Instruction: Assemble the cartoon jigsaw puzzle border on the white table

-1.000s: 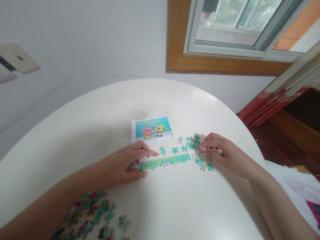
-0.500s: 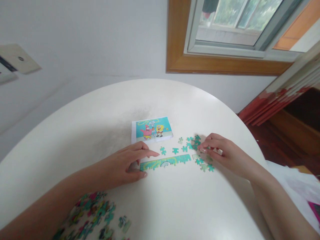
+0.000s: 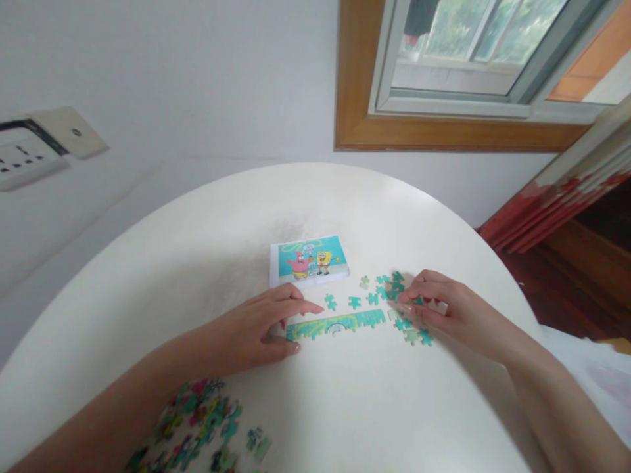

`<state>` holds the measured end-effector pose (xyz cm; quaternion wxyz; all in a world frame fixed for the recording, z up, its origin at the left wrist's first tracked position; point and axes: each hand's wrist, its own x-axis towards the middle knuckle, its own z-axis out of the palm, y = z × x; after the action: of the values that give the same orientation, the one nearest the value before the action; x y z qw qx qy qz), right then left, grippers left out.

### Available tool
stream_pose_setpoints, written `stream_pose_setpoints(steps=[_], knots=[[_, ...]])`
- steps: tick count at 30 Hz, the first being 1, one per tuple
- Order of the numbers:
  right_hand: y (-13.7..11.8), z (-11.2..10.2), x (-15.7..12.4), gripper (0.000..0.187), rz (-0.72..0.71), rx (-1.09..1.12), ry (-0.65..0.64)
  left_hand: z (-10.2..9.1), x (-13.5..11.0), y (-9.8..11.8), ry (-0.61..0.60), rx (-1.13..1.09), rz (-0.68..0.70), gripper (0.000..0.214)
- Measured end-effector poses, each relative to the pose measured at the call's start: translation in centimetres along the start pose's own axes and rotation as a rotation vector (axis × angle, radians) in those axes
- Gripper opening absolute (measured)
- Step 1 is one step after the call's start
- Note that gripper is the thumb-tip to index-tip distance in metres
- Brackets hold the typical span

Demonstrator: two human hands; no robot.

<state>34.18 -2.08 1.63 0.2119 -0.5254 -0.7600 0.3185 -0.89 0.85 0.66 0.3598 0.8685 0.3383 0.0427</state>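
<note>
An assembled strip of jigsaw puzzle (image 3: 335, 325), mostly green with a yellow line and a pale face part, lies flat on the white table. My left hand (image 3: 266, 322) rests at its left end, thumb and index finger apart on either side of it. Just past the strip's right end, my right hand (image 3: 436, 299) pinches a puzzle piece, largely hidden by the fingertips. Loose green puzzle pieces (image 3: 394, 282) lie around those fingertips. More pieces (image 3: 417, 337) sit below them. A few single pieces (image 3: 354, 302) are spaced out above the strip.
Behind the strip lies a box (image 3: 313, 259) with a cartoon picture. A heap of mixed puzzle pieces (image 3: 202, 427) is near the front, partly behind my left forearm. The round white table (image 3: 315, 190) stands by a wall with a socket (image 3: 29, 154) and a window.
The whole view has shifted slightly, so everything sits a little lower and further right. My left hand keeps its place at the strip; the right fingers stay among the loose pieces.
</note>
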Motion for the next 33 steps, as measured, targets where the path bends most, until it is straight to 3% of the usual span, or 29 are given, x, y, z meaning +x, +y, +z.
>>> stream_pose_setpoints(steps=[33], knots=[[0.66,0.08,0.23,0.023,-0.003,-0.029,0.026,0.03,0.15,0.04,-0.006,0.019,-0.012,0.051]])
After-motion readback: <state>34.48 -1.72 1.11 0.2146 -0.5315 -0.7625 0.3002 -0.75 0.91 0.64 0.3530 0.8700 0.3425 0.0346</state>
